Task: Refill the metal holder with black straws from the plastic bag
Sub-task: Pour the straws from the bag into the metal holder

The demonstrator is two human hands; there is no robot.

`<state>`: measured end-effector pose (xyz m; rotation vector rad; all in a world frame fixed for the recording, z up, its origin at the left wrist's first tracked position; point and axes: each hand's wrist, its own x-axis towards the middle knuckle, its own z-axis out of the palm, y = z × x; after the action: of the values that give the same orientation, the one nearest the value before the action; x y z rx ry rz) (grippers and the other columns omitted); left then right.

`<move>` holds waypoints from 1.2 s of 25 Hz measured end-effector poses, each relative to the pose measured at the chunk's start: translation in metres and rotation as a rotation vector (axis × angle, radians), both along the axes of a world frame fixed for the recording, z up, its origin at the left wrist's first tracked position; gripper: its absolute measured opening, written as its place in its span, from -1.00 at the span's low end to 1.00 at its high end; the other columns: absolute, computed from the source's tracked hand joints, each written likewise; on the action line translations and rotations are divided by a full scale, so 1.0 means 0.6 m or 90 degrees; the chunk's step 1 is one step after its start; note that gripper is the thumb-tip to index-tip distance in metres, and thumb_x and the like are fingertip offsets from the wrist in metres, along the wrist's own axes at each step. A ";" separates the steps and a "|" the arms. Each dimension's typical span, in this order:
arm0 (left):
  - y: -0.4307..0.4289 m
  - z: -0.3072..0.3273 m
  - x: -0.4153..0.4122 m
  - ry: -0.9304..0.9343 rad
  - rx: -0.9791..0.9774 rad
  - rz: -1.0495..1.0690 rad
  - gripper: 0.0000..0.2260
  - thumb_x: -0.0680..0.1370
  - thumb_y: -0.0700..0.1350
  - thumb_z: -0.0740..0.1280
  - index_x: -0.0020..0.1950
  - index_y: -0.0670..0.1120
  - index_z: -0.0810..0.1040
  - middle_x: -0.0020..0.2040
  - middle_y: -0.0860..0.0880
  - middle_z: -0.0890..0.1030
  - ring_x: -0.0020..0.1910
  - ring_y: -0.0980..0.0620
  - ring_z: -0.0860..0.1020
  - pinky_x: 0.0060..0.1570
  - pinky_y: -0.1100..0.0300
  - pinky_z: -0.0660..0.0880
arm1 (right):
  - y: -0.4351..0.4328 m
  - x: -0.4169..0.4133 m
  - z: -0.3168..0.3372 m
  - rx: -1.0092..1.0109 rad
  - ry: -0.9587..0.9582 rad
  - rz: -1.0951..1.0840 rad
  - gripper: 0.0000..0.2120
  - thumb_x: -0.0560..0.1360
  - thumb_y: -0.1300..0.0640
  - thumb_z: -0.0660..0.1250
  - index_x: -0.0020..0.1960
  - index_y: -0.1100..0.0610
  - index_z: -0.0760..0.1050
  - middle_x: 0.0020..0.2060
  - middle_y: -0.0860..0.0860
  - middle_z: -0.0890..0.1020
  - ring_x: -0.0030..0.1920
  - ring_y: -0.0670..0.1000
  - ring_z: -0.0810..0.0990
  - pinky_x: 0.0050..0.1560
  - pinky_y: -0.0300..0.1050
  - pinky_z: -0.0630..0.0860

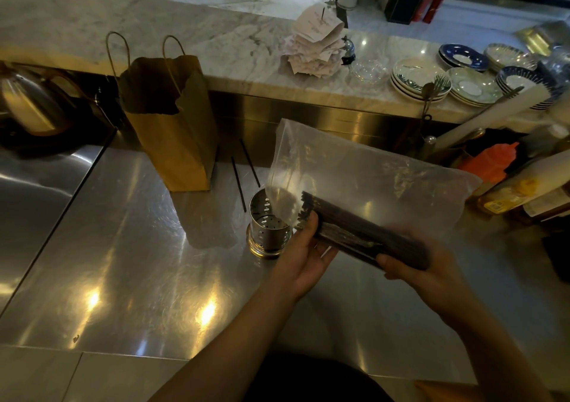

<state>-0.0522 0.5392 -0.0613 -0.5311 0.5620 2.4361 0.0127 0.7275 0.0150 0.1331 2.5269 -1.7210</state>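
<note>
Our left hand [303, 247] and right hand [410, 263] both grip the black straws [364, 232] through the plastic bag [370, 167], its mouth over the metal holder [270, 226], presumably for sliding them in.

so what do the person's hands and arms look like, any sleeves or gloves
No gloves on the left hand or right hand, and both forearms are uncovered with no sleeve in view. No watch or bracelet shows. The right hand is blurred.
</note>
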 end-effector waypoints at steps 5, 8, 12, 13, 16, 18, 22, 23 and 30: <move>-0.018 0.007 -0.016 0.015 -0.023 -0.001 -0.85 0.46 -0.13 0.36 -0.07 -0.16 0.67 -0.03 -0.15 0.67 -0.01 -0.07 0.67 0.08 0.05 0.61 | -0.014 -0.001 -0.006 -0.070 -0.006 -0.039 -0.62 0.39 0.38 0.44 0.09 0.01 0.56 -0.06 0.03 0.68 -0.10 0.12 0.67 -0.20 0.02 0.67; -0.015 -0.004 -0.012 -0.008 0.026 -0.002 -0.86 0.43 -0.16 0.43 -0.11 -0.19 0.72 0.00 -0.18 0.68 0.01 -0.10 0.68 0.06 0.04 0.62 | -0.013 -0.008 0.006 -0.023 -0.014 -0.017 -0.63 0.40 0.37 0.45 0.10 0.01 0.57 -0.07 0.06 0.67 -0.10 0.12 0.67 -0.22 0.02 0.67; 0.001 -0.003 0.001 -0.067 0.127 0.020 -0.52 0.20 -0.21 0.64 0.07 -0.26 0.65 0.15 -0.24 0.64 0.09 -0.17 0.66 0.09 -0.07 0.59 | -0.007 -0.027 0.050 0.094 -0.036 0.037 -0.63 0.41 0.28 0.47 0.10 -0.09 0.55 -0.08 0.01 0.67 -0.12 0.01 0.67 -0.23 0.01 0.67; 0.008 0.005 0.002 -0.075 0.136 0.025 -0.53 0.25 -0.21 0.60 0.12 -0.25 0.61 0.14 -0.24 0.65 0.07 -0.16 0.67 0.08 -0.08 0.60 | -0.005 -0.032 0.066 0.122 -0.034 0.058 -0.63 0.42 0.26 0.46 0.09 -0.13 0.54 -0.08 -0.01 0.66 -0.13 -0.02 0.66 -0.22 -0.02 0.67; 0.027 0.023 -0.001 -0.098 0.137 0.042 -0.64 0.42 -0.14 0.41 0.18 -0.22 0.54 0.07 -0.21 0.68 -0.01 -0.14 0.69 -0.05 -0.05 0.64 | 0.002 -0.045 0.101 0.182 -0.023 0.107 -0.63 0.44 0.22 0.44 0.08 -0.19 0.51 -0.07 -0.02 0.65 -0.12 -0.04 0.66 -0.20 -0.03 0.67; 0.037 0.034 0.001 -0.099 0.142 0.039 -0.65 0.42 -0.11 0.39 0.17 -0.20 0.55 0.06 -0.19 0.69 -0.01 -0.13 0.69 -0.09 -0.03 0.65 | 0.013 -0.048 0.119 0.175 -0.024 0.102 -0.64 0.43 0.23 0.44 0.09 -0.15 0.52 -0.05 -0.01 0.65 -0.09 -0.04 0.66 -0.19 0.00 0.67; 0.055 0.046 0.018 -0.088 0.140 0.015 -0.65 0.42 -0.07 0.39 0.16 -0.20 0.58 0.12 -0.20 0.67 0.01 -0.12 0.69 -0.07 -0.01 0.65 | 0.032 -0.044 0.147 0.184 -0.036 0.109 -0.64 0.43 0.24 0.44 0.06 -0.16 0.50 -0.03 -0.07 0.62 -0.06 -0.11 0.64 -0.19 -0.09 0.67; 0.057 0.047 0.022 -0.092 0.141 0.011 -0.63 0.42 -0.07 0.39 0.18 -0.19 0.57 0.14 -0.21 0.66 0.02 -0.12 0.69 -0.07 -0.01 0.65 | 0.035 -0.042 0.151 0.187 -0.037 0.115 -0.64 0.43 0.24 0.44 0.05 -0.16 0.50 -0.04 -0.07 0.62 -0.07 -0.11 0.64 -0.19 -0.10 0.67; 0.056 0.047 0.035 -0.108 0.148 0.023 -0.66 0.41 -0.09 0.40 0.13 -0.21 0.59 0.11 -0.22 0.67 -0.01 -0.13 0.69 -0.07 -0.03 0.65 | 0.042 -0.039 0.140 0.192 -0.062 0.124 -0.65 0.43 0.23 0.45 0.08 -0.14 0.51 -0.02 -0.08 0.62 -0.07 -0.14 0.64 -0.19 -0.09 0.67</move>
<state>-0.0310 0.5729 -0.0331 -0.6451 0.1972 2.4184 -0.0106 0.7526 0.0992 -0.0102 2.6112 -1.2283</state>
